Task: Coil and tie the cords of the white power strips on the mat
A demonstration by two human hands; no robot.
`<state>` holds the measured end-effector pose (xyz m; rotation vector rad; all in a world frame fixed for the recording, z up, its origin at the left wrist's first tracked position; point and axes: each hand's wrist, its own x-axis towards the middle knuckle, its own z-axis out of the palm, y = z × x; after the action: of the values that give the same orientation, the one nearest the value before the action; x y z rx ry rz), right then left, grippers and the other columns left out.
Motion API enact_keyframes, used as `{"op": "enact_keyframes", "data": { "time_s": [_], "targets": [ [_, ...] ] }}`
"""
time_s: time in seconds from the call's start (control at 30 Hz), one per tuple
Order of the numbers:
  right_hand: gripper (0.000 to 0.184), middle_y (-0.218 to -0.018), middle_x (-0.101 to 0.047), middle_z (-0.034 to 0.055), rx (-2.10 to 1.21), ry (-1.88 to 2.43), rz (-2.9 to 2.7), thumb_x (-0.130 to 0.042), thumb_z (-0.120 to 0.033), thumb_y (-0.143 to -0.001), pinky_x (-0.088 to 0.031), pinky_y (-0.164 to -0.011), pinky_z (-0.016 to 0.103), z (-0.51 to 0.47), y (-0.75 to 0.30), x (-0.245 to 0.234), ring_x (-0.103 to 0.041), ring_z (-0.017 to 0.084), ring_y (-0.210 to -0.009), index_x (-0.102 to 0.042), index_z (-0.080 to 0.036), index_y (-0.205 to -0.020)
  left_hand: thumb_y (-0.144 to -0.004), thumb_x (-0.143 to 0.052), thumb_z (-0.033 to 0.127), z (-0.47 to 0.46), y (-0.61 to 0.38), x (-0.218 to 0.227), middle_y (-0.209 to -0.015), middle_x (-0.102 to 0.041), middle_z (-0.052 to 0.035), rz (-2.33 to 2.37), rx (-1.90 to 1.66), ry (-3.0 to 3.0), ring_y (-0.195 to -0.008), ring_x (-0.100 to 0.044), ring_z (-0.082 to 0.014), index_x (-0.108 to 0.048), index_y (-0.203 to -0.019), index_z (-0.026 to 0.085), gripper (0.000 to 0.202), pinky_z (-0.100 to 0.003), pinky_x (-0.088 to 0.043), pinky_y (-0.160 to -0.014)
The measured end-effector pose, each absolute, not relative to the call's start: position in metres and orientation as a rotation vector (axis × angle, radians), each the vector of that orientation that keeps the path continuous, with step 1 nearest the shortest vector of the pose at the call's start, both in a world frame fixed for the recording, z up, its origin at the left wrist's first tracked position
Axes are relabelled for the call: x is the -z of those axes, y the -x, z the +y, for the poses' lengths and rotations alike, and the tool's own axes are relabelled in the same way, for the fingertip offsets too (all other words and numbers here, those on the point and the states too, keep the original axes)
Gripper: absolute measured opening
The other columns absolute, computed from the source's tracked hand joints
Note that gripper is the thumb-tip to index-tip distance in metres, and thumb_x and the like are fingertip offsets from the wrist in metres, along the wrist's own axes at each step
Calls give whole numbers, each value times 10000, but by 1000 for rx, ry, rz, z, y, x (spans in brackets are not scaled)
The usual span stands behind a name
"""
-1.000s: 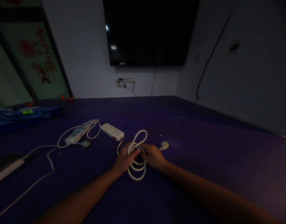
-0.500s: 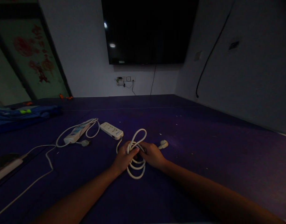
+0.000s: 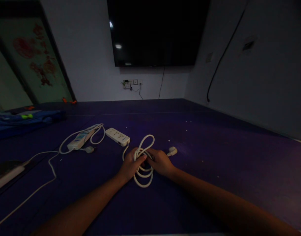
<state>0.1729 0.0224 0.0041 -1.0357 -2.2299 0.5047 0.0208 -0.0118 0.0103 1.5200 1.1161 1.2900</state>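
Note:
A white power cord (image 3: 143, 185) is gathered in loops between my two hands, low over the purple surface (image 3: 189, 203). My left hand (image 3: 131, 165) is closed around the left side of the coil, thumb on top. From the right, my right hand (image 3: 160, 162) grips the same coil, its fingertips partly hidden behind the loops. One loop sticks up above both hands. The cord runs to a white power strip (image 3: 118, 137) lying just beyond my left hand. Its plug (image 3: 172, 151) rests on the surface beyond my right hand.
To the left lies a second power strip (image 3: 79, 140) with its cord looped over it and its plug (image 3: 89, 149) beside it. A third white strip (image 3: 8, 178) sits at the left edge. Blue cloth (image 3: 42, 118) lies farther back. A television (image 3: 157, 32) hangs on the wall.
Both hands keep the same grip on the looped cord, and the coil looks unchanged. Only the camera view has shifted very slightly.

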Motion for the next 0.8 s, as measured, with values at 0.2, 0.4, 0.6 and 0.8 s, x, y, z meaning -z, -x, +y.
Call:
{"op": "enact_keyframes", "data": {
  "time_s": [0.2,0.4,0.6,0.8],
  "targets": [
    [176,-738,-631,1,-481,1038,-2235,-462,-165,-765,-362,-568,202,21,-173,-6,-571,132,-642,-594,-200,-876,-705,-594,320,-11,-20,-9,-623,-564,24,1113,-1289,-1540,-584,-536,-130,-557,-832,160,208,-245,-429,-580],
    [175,-709,-616,0,-463,1015,-2236,-454,-157,-765,-348,-545,198,20,-173,-6,-556,123,-606,-589,-190,-872,-708,-594,321,-11,-20,-9,-610,-554,28,1108,-1276,-1531,-565,-526,-124,-552,-836,156,214,-239,-422,-565],
    [190,-757,-629,7,-447,1029,-2248,-458,-165,-763,-364,-576,206,21,-174,-5,-573,133,-651,-589,-195,-897,-718,-586,325,-11,-19,-10,-610,-549,28,1103,-1266,-1553,-552,-519,-116,-551,-826,154,205,-232,-421,-551],
    [185,-739,-628,6,-465,1033,-2241,-455,-161,-756,-362,-566,200,21,-173,-5,-573,133,-642,-585,-192,-885,-717,-591,324,-10,-18,-8,-631,-560,21,1085,-1267,-1555,-571,-529,-123,-554,-853,153,222,-236,-422,-559]
  ]
}}
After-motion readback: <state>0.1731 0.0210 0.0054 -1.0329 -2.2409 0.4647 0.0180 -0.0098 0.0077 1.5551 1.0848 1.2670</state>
